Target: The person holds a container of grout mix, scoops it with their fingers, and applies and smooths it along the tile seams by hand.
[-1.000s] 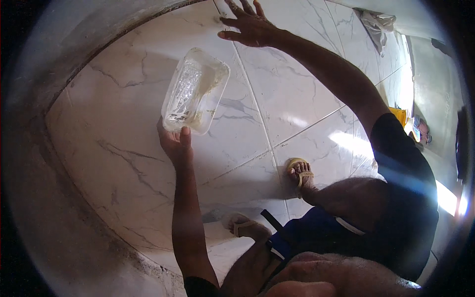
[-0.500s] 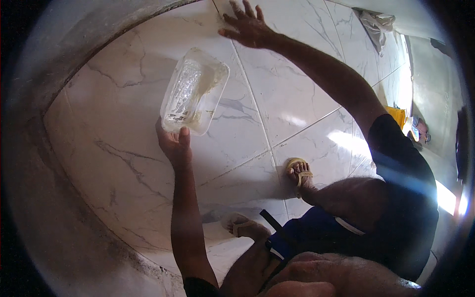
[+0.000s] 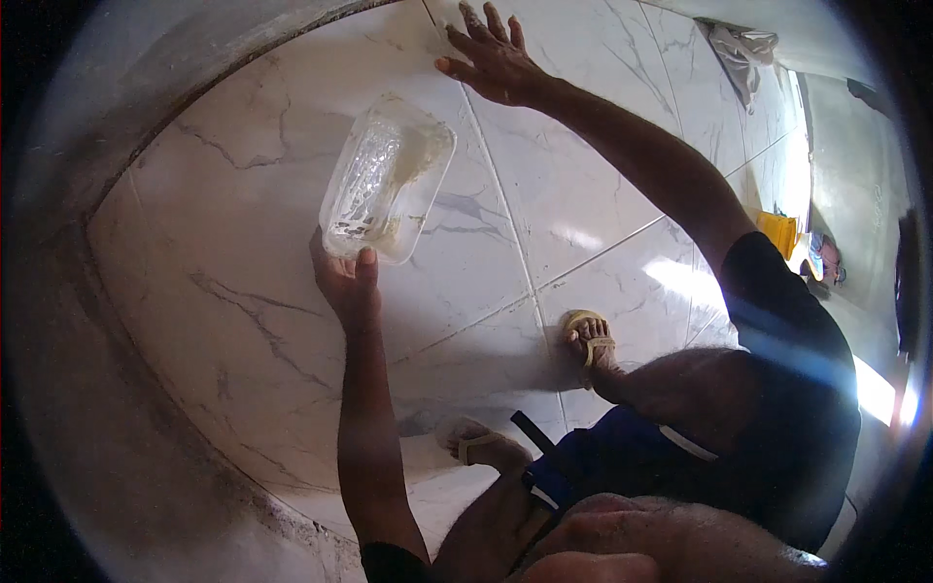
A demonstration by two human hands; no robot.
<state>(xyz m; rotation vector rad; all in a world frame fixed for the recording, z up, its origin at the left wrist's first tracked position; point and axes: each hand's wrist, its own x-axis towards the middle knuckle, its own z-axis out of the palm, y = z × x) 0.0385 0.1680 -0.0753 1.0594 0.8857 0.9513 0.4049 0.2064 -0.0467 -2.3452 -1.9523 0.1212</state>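
Observation:
My left hand grips the near end of a clear, rectangular plastic tub, thumb on its rim and fingers behind. The tub is tilted so its inside shows; it looks glossy and wet, with a yellowish smear along its right side. My right hand is stretched out at the far edge, palm down with fingers spread, and holds nothing. It is over the tiled floor; whether it touches the tiles I cannot tell.
A bare, rough grey wall curves along the left side. A crumpled grey cloth lies at the far right. Beyond my right arm is a yellow object. My sandalled feet are on the white veined tiles near me.
The tub and my left hand have shifted slightly to the right. My right hand has moved a little right and nearer, its fingers still spread.

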